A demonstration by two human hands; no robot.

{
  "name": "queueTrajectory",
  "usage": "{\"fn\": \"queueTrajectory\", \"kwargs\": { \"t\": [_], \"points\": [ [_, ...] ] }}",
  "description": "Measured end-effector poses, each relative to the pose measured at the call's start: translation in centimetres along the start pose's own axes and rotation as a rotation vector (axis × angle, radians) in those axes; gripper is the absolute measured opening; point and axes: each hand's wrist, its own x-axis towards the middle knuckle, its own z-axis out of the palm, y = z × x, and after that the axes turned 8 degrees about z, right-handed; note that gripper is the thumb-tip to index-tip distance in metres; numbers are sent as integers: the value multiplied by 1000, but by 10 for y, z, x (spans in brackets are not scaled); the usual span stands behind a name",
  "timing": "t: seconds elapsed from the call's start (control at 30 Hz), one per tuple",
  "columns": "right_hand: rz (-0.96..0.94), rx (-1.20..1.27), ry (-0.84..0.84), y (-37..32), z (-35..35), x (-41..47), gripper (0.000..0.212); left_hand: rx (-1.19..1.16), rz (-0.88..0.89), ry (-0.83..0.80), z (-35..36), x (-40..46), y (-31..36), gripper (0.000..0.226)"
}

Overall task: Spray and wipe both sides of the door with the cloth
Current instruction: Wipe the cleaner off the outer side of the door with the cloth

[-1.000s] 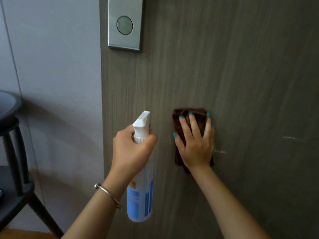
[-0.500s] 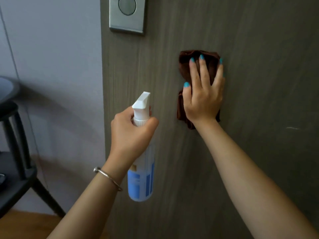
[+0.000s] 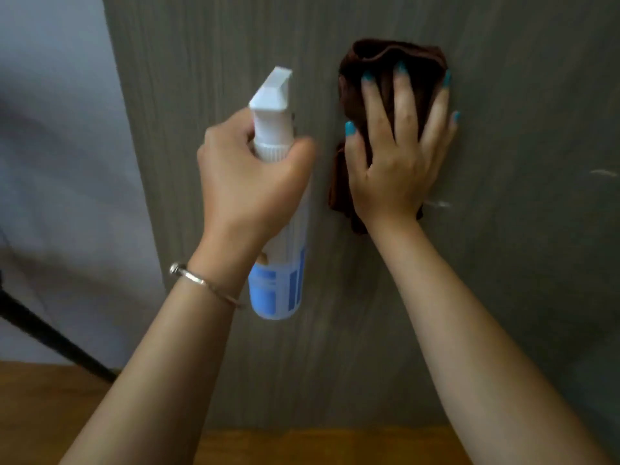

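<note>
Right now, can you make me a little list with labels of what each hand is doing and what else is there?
left hand: grips the spray bottle, nozzle up
right hand: fingers straight, presses the brown cloth flat on the door
door marks: pale streaks right of the cloth
wrist: bracelet on the left
floor: wood

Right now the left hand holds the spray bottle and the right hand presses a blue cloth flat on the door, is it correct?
Not quite: the head view shows the cloth is dark brown, not blue. The rest stands: the left hand holds the spray bottle, and the right hand presses the cloth flat on the door.
</note>
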Motion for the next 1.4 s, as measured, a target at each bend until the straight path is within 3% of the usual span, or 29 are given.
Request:
{"fn": "queueTrajectory", "kwargs": {
  "t": [0.17, 0.27, 0.37, 0.53, 0.7, 0.83, 1.03, 1.2, 1.27, 1.4],
  "points": [
    [-66, 20, -20, 8, -2, -53, 42, -50, 3, 79, 13, -32, -13, 34],
    [-237, 30, -55, 3, 0, -81, 42, -7, -26, 129, 8, -42, -13, 32],
    [-346, 93, -45, -11, 3, -82, 39, 60, -37, 212, -3, -44, -11, 31],
    [-452, 94, -38, 23, -2, -67, 39, 176, -8, 196, -3, -48, -4, 36],
    [-281, -1, -41, 95, -14, -69, 46, 171, -39, 170, 13, -55, -2, 18],
    [-132, -52, -73, 148, -27, -77, 44, 153, -67, 161, 23, -59, -4, 26],
    [285, 128, 4, 101, -18, -87, 39, 113, -116, 130, 33, -66, -4, 4],
    [-30, 139, -86, 37, -9, -94, 40, 152, -107, 100, 31, -68, 2, 13],
    [-127, 146, -97, 36, -11, -90, 39, 163, -93, 73, 32, -69, 4, 3],
    [-317, 94, -88, 80, -17, -82, 39, 155, -87, 79, 44, -72, 12, 33]
  ]
}}
